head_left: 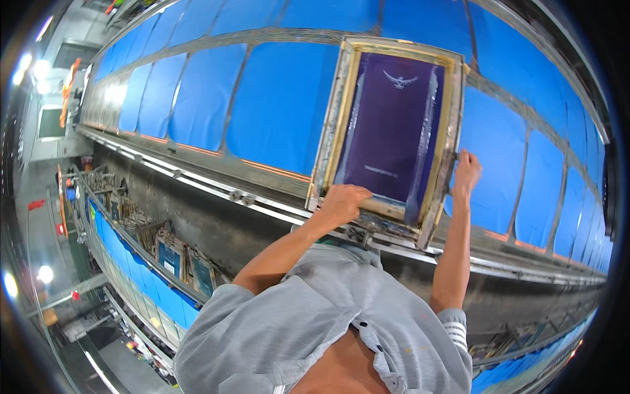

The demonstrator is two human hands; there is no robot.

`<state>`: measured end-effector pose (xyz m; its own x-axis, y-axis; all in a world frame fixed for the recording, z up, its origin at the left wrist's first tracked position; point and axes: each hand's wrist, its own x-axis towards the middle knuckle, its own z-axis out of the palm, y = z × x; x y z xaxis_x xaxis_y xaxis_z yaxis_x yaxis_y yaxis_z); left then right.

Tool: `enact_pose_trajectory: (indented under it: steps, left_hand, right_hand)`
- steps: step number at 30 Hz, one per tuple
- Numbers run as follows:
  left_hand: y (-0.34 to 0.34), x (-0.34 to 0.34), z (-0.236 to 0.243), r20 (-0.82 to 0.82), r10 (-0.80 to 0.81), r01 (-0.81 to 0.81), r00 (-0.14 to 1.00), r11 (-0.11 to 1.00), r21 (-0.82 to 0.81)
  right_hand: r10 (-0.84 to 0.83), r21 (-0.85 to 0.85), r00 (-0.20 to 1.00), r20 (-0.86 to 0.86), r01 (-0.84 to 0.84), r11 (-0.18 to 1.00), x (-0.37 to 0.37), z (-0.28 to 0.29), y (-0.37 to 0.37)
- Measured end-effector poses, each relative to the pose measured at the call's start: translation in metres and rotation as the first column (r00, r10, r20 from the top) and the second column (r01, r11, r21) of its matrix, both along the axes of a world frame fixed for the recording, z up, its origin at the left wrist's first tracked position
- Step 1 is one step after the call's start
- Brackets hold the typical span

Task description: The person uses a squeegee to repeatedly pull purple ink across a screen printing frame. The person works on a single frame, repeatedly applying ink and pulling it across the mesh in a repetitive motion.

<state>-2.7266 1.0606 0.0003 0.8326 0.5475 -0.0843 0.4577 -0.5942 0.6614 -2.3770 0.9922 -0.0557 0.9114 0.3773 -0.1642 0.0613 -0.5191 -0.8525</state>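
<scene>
A screen-printing frame (453, 131) with worn, ink-stained rails lies tilted across the long printing table. Its dark purple mesh (390, 125) carries a small pale bird-like emblem and a line of lettering, with pale ink smears down both sides. My left hand (344, 203) is closed over the frame's near rail, close to its left corner. At the right rail, my right hand (467, 172) has its fingers curled in against the frame's outer edge; its fingertips are partly hidden. Blue sheets (282, 105) lie in rows on the table around the frame.
A metal rail (197, 180) runs along the table's near edge, between me and the sheets. Below it on the left, several used screens (169, 256) stand in a rack. Another long table with blue sheets (125, 243) lies behind me.
</scene>
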Motion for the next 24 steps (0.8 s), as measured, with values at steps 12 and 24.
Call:
enact_pose_trajectory:
  steps: [12,24]
  left_hand:
    - [0.162,-0.206,0.008,-0.163,0.041,-0.025,0.986,0.995,0.099]
    - [0.193,-0.255,0.006,-0.132,-0.079,0.088,0.988,0.994,0.062]
  right_hand:
    - [0.047,0.046,0.998,0.036,-0.049,0.998,-0.241,-0.03,0.163]
    - [0.046,-0.053,0.989,0.143,-0.039,0.998,-0.275,-0.037,0.186]
